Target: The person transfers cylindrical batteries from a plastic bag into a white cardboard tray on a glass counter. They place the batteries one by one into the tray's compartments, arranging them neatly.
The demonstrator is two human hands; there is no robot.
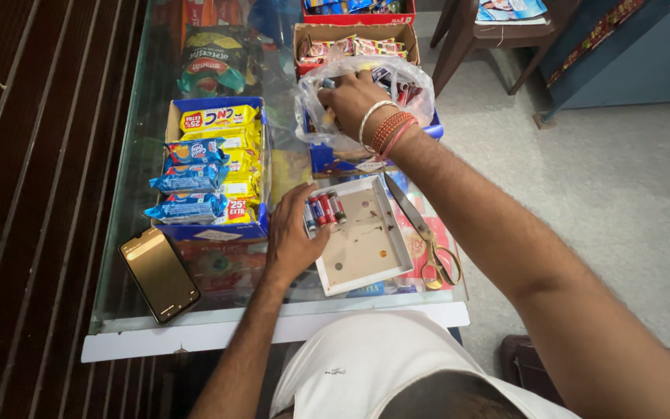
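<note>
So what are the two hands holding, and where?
Left hand grips the white tray by its left rim, beside small batteries. Right hand reaches into the plastic bag; its hold is hidden.

Left hand (pixel 292 233) steadies shallow white cardboard tray (pixel 366 256) holding small cylindrical batteries (pixel 326 209); right hand (pixel 350 101) reaches into clear plastic bag (pixel 409 81).

The tray (pixel 362 252) is white with a pale, brown-spotted floor; the batteries (pixel 325 210) in it are red, black and silver. Left of the tray, a blue box (pixel 215 230) holds yellow and blue packets (pixel 209 163). Right of the tray lie scissors (pixel 428 240) with yellow handles. Beyond the tray, red and white bangles (pixel 385 126) meet a clear bag (pixel 366 93). Far left of the tray lies a black phone (pixel 159 274).
</note>
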